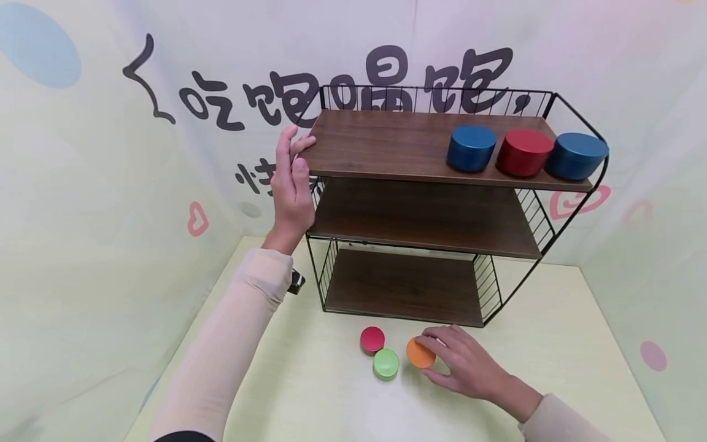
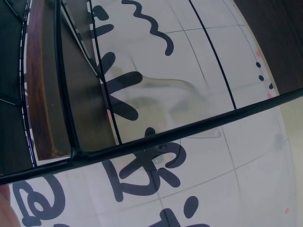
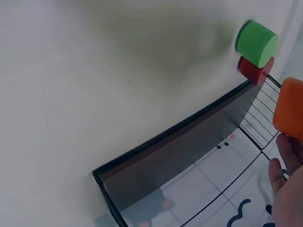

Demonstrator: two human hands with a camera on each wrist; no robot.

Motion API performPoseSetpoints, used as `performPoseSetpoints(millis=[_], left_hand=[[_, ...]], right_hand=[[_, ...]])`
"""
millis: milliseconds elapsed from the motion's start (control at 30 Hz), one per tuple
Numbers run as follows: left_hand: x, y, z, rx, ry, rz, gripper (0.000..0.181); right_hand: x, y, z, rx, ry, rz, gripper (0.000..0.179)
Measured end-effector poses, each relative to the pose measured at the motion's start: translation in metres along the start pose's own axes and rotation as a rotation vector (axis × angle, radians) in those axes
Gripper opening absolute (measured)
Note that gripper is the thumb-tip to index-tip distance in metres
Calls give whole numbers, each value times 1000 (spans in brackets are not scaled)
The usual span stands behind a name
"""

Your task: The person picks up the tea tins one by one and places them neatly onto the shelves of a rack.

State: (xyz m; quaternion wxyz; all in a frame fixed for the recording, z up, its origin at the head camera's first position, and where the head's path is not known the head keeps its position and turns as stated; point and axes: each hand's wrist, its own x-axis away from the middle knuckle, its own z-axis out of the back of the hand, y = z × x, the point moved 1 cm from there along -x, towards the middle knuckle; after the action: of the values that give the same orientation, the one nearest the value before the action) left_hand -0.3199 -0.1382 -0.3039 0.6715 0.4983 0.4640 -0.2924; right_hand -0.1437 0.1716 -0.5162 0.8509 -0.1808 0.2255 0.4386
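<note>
In the head view, my right hand (image 1: 466, 365) pinches a small round orange tin (image 1: 422, 353) between thumb and fingers. The right wrist view shows the same orange tin (image 3: 289, 108) at the fingertips. Just left of it, a green tin (image 1: 385, 364) and a red tin (image 1: 372, 339) stand close together on the table. My left hand (image 1: 294, 190) is raised at the upper left corner of a three-tier rack, its fingers fairly straight against the end of the top shelf (image 1: 381, 138). Only a sliver of that hand appears in the left wrist view.
Two larger blue tins (image 1: 471, 149) (image 1: 577, 156) flank a large red tin (image 1: 525, 153) at the right of the top shelf. Brown middle (image 1: 414, 215) and bottom shelves (image 1: 405, 285) sit in a black wire frame. A pale table (image 1: 309, 380) meets a printed curtain behind.
</note>
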Motion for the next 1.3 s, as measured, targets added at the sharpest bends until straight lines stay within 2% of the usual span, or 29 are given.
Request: performPoseSetpoints(millis=[200,367,767,1033,1300], left_hand=[[0,-4,0,2,-5,-8,47],[0,-4,0,4,-6,-10,45],[-2,-2,-1,4,-3,-8,42],[-4,17,0,9,-8,-8,42],[0,-1,0,-1,-4,3,42]], right_hand=[[-10,1,9,5,20,68,42],[-20,1,18,-5,21,92,44],[-42,7,47,25,6,80,45],[-53,9,62,33,-7,103,45],[-72,8,80,57,-5,140,50]])
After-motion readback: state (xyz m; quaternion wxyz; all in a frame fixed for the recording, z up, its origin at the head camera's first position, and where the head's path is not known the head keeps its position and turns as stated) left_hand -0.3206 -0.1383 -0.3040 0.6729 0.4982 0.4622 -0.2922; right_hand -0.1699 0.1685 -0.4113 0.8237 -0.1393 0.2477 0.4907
